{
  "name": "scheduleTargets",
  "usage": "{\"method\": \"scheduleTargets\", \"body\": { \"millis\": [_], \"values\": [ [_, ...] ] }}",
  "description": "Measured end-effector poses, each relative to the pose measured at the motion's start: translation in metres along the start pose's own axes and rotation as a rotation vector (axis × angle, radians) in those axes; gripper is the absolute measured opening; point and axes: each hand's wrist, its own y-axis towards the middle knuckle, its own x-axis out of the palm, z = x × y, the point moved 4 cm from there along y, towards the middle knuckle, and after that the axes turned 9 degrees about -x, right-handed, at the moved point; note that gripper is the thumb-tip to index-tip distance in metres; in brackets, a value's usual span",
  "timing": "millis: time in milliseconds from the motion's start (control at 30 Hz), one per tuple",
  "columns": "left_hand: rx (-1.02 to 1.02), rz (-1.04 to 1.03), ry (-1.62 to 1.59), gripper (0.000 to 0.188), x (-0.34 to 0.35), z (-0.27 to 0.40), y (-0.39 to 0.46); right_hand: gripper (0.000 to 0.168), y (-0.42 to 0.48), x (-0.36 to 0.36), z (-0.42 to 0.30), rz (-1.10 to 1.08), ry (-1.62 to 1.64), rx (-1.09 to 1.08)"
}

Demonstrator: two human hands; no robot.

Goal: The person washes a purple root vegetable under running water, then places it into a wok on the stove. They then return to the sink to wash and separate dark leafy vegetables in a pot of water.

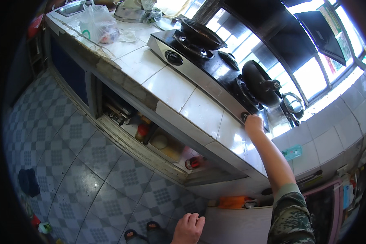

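Note:
My right hand (254,124) is closed on the right control knob (245,116) of a two-burner gas stove (201,76), at the front panel's right end. My left hand (189,227) hangs low over the floor, fingers curled, with nothing seen in it; whether they are fully closed is unclear. Over the right burner (247,91) a black wok (260,84) stands tilted steeply, its handle end towards the right. A dark pan (202,33) rests on the left burner. The left knob (174,57) is untouched. No flame can be made out.
White tiled counter (170,85) has a chipped front edge. A plastic bag (99,24) and steel steamer (129,13) stand at its far left. Below, an open cupboard holds a tray (167,148) and a red-labelled jar (192,163). A small pan (292,105) is beside the window.

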Motion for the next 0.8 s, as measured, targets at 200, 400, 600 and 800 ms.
{"method": "scheduleTargets", "body": {
  "millis": [200, 400, 600, 800],
  "values": [
    [-0.044, -0.293, -0.096, 0.028, 0.072, -0.046, -0.022, 0.023, -0.04, -0.024, -0.008, 0.092, 0.399, 0.215],
    [-0.038, -0.027, -0.027, 0.028, -0.034, -0.006, -0.018, 0.02, -0.083, -0.032, -0.027, 0.151, 0.407, 0.093],
    [0.239, 0.06, -0.135, 0.024, -0.006, -0.013, -0.037, 0.018, -0.18, -0.101, -0.074, 0.089, 0.71, -0.37],
    [-0.01, -0.032, -0.012, 0.032, -0.185, 0.079, -0.009, 0.027, -0.289, -0.129, -0.048, -0.2, 0.946, -0.527]
  ]
}}
